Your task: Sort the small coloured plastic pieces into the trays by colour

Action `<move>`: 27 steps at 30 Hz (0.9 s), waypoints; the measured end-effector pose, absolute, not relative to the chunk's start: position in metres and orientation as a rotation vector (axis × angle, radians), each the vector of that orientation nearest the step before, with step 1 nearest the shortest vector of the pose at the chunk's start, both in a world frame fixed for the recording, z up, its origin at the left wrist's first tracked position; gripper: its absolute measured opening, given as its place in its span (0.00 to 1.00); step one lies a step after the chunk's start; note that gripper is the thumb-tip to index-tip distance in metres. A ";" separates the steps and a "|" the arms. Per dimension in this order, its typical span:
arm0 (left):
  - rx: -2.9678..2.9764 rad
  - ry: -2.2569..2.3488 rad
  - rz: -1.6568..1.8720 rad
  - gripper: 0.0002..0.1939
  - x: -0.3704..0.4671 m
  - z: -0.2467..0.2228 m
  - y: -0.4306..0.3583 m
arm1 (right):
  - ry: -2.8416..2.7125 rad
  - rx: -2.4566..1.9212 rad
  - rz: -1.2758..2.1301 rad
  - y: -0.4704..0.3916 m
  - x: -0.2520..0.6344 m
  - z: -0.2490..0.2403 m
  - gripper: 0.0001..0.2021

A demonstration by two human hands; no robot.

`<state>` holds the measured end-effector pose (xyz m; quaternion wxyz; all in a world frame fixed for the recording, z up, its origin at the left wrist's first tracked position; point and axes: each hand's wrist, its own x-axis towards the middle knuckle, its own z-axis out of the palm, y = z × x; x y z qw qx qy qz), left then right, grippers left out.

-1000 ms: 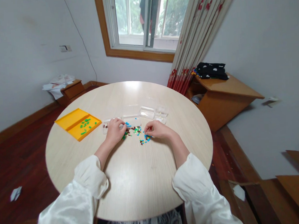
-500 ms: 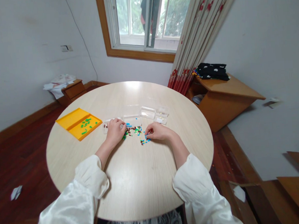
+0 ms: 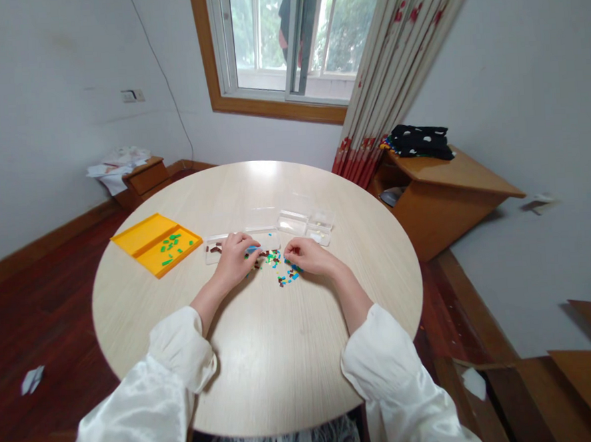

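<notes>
At your far left, a crumpled white sheet of paper (image 3: 32, 380) lies on the dark red wooden floor (image 3: 55, 315). Next, on the left part of your round, pale wood-grained table (image 3: 268, 356), a flat, bright yellow plastic case (image 3: 136, 234) lies open, with small green plastic pieces (image 3: 170, 242) scattered in its right half.

Right of that sits a shallow, clear plastic tray (image 3: 211, 257) with a few dark brown pieces (image 3: 216, 248) in it, partly hidden by your left hand (image 3: 235, 258). That hand arches palm down, thumb and fingers only slightly apart near some blue and brown bits; you can't tell from here whether they grip one.

Between your hands lies a loose heap of tiny brown, green, blue and yellow plastic pieces (image 3: 272, 257). A smaller cluster of blue, yellow and brown pieces (image 3: 289, 276) lies just beside your right hand (image 3: 310, 255), on your side of it. Your right thumb and forefinger are drawn close together; whether a piece is pinched there is too small to tell. Beyond that hand stand clear, boxy plastic compartments (image 3: 293, 222).
</notes>
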<state>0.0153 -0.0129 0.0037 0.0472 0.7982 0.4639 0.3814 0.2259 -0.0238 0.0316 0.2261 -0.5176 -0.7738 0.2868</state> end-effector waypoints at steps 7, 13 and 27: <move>2.462 1.112 1.053 0.07 0.025 0.008 -0.021 | -2.044 -1.273 0.850 -0.023 0.215 0.026 0.07; 2.431 1.069 1.031 0.05 0.030 0.014 -0.025 | -2.040 -1.240 0.865 -0.024 0.208 0.023 0.07; 2.407 1.063 1.052 0.04 0.029 0.016 -0.026 | -2.041 -1.226 0.955 -0.024 0.210 0.026 0.11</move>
